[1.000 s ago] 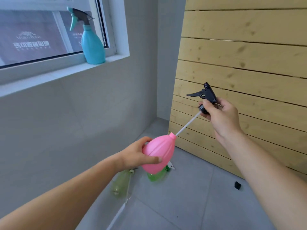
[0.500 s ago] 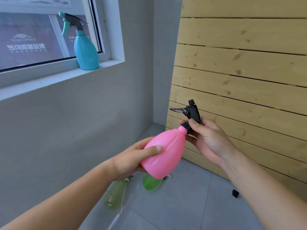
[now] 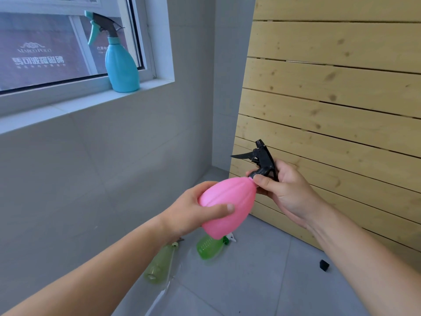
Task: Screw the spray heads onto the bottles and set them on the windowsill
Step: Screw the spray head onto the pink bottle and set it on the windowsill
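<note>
My left hand [image 3: 193, 213] grips the body of a pink bottle [image 3: 230, 206], tilted with its neck up and to the right. A black spray head [image 3: 262, 159] sits at the bottle's neck, and my right hand [image 3: 284, 190] pinches its collar with thumb and fingers. A blue bottle [image 3: 121, 65] with a teal and black spray head stands upright on the white windowsill [image 3: 68, 106] at the upper left. On the floor below lie a pale green bottle [image 3: 159, 263] and a bright green bottle [image 3: 209, 247], both without heads on.
A wall of pale wooden slats [image 3: 330, 99] rises to the right, close behind my right hand. A small black piece [image 3: 324, 265] lies on the grey floor tiles near it. A white spray head part [image 3: 230, 237] peeks out beside the bright green bottle.
The spray head's white tube has slid fully into the pink bottle, and the head now sits on the neck. Both hands have come closer together and my view has shifted nearer.
</note>
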